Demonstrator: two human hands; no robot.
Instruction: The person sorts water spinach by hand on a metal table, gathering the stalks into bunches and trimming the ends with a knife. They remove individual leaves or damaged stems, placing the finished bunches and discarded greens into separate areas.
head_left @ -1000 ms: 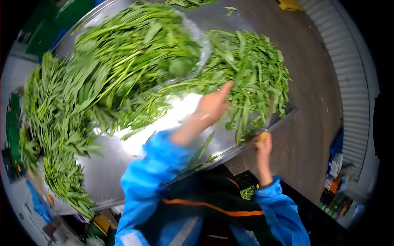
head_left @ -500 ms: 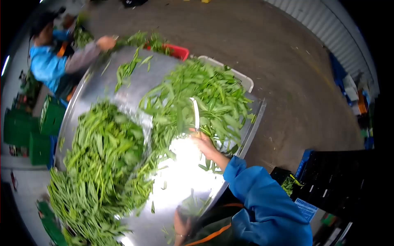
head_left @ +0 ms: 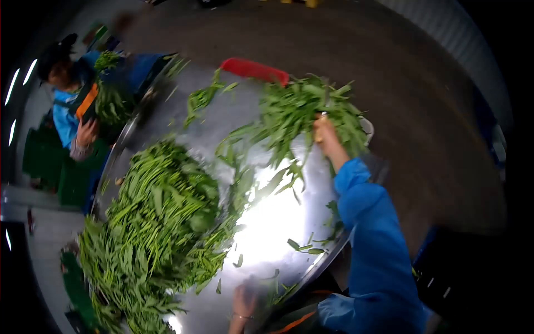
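Note:
My right hand (head_left: 330,140) is closed around the handle of a knife (head_left: 319,131) at the far right of the metal table (head_left: 222,100). The blade is mostly lost among the leaves of a smaller heap of leafy greens (head_left: 295,108), which the hand touches. My left hand (head_left: 243,303) is low at the near table edge, its fingers smeared by motion, close to some loose leafy stems (head_left: 281,292). A large pile of long-stemmed greens (head_left: 161,206) covers the left part of the table.
Across the table's left side stands a co-worker (head_left: 69,108) with a bunch of greens (head_left: 111,100). A red basket (head_left: 253,69) and a pale crate (head_left: 367,129) adjoin the far edge. Green crates (head_left: 78,172) stand at left; strong glare lies on the metal.
My right hand has moved forward and right with the knife. The smaller heap has shifted to the far edge, baring metal. The co-worker has drawn back from the table with greens.

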